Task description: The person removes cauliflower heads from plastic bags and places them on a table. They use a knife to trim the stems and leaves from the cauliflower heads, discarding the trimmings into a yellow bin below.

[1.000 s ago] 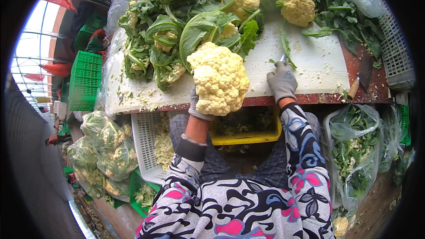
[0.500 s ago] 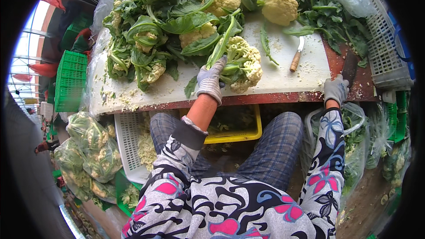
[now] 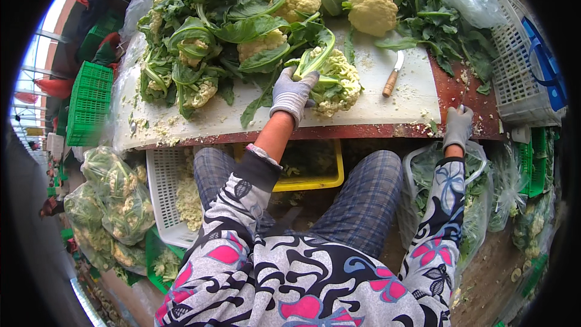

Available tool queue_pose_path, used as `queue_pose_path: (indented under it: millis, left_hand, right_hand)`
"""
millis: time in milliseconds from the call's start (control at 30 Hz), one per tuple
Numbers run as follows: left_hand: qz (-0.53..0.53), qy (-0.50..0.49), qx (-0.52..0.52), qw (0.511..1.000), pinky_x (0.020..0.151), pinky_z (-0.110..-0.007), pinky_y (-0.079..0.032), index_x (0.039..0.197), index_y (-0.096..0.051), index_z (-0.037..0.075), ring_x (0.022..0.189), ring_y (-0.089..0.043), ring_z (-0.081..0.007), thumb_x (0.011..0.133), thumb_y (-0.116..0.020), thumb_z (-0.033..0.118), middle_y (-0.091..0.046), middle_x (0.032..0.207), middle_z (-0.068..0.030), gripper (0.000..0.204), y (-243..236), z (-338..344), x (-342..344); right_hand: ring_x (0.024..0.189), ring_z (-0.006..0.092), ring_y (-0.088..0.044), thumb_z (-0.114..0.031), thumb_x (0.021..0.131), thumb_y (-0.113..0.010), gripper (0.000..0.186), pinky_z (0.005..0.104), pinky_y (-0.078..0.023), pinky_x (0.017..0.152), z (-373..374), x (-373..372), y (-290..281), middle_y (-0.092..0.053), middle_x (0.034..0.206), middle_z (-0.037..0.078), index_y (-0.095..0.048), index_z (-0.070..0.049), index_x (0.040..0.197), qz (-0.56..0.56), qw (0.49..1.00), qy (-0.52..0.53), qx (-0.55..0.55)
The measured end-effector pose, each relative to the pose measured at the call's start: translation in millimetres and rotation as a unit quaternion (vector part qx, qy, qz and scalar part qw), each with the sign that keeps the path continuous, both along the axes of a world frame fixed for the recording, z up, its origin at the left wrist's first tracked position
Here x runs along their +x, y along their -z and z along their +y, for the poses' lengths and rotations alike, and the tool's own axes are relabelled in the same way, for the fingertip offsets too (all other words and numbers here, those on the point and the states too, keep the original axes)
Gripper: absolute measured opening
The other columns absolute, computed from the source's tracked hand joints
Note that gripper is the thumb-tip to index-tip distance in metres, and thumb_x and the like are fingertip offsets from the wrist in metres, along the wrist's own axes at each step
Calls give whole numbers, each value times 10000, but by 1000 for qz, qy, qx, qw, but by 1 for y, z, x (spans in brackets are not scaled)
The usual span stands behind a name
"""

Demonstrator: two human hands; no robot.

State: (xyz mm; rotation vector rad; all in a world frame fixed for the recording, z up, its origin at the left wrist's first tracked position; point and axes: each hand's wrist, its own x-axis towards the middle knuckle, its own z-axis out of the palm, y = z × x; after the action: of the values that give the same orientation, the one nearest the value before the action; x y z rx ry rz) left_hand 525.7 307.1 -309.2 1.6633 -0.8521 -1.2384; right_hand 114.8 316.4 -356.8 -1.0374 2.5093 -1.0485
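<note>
Gloved in grey-white, my left hand (image 3: 293, 94) is closed round the leafy stem side of a cauliflower (image 3: 343, 85), its pale head facing right above the white board (image 3: 212, 122). A long green leaf arches over my fingers. My right hand (image 3: 458, 126), also gloved, is closed at the table's front right edge. The broad dark blade of a knife showed beyond it a moment ago; now only a small light tip shows at the fingers. On the board between my hands lies a small knife (image 3: 393, 75) with a wooden handle and curved blade.
Leafy cauliflowers (image 3: 260, 45) are heaped at the back left, with loose leaves (image 3: 448, 36) at the back right. A yellow crate (image 3: 308, 183) and a white crate (image 3: 164, 197) stand under the table edge. A leaf-filled plastic bag (image 3: 475, 206) hangs by my right forearm.
The view has shifted slightly. My left hand has turned the cauliflower a little, and its leaf now curves to the right. At my right hand the dark blade has turned out of sight.
</note>
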Motion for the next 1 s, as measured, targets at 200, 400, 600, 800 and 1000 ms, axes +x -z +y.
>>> queue_pose_path:
  millis: [200, 400, 600, 800, 1000]
  left_hand:
    - [58, -59, -8, 997, 484, -271, -564, 1284, -560, -17, 791, -654, -144, 864, -758, 244, -654, 1047, -84, 533, 4, 12, 19]
    - [88, -45, -23, 995, 492, -275, -567, 1262, -587, 7, 801, -650, -131, 863, -757, 269, -664, 1027, -62, 507, 12, 13, 21]
    - [89, -60, -44, 993, 477, -272, -549, 1198, -622, -1, 672, -641, -121, 856, -769, 266, -682, 972, -63, 457, 18, 10, 17]
    - [101, -44, -36, 993, 479, -272, -549, 1142, -653, 3, 676, -645, -120, 855, -772, 249, -688, 915, -56, 397, 17, 15, 25]
    - [132, -49, -45, 989, 469, -273, -552, 1079, -676, -7, 686, -643, -124, 838, -781, 221, -684, 895, -47, 347, 11, 4, 25]
  right_hand:
    - [406, 89, -488, -191, 943, -653, 252, 226, -405, 334, 60, 161, -59, -528, 651, 26, -514, -24, 1070, -378, 897, -138, -182]
    - [586, 107, -554, -129, 917, -649, 334, 295, -492, 559, 74, 253, -50, -576, 699, 37, -534, 12, 1197, -232, 914, -263, -202]
    - [768, 358, -690, -120, 887, -620, 310, 432, -528, 708, 64, 281, -28, -676, 794, 186, -531, -26, 1169, -134, 924, -332, -139]
    - [829, 433, -665, -148, 874, -601, 334, 472, -519, 725, 63, 285, 0, -675, 856, 225, -535, -68, 1192, -112, 934, -332, -71]
    - [691, 279, -661, -120, 870, -607, 290, 376, -506, 673, 49, 269, -21, -637, 751, 152, -565, -16, 1138, -159, 943, -253, -145]
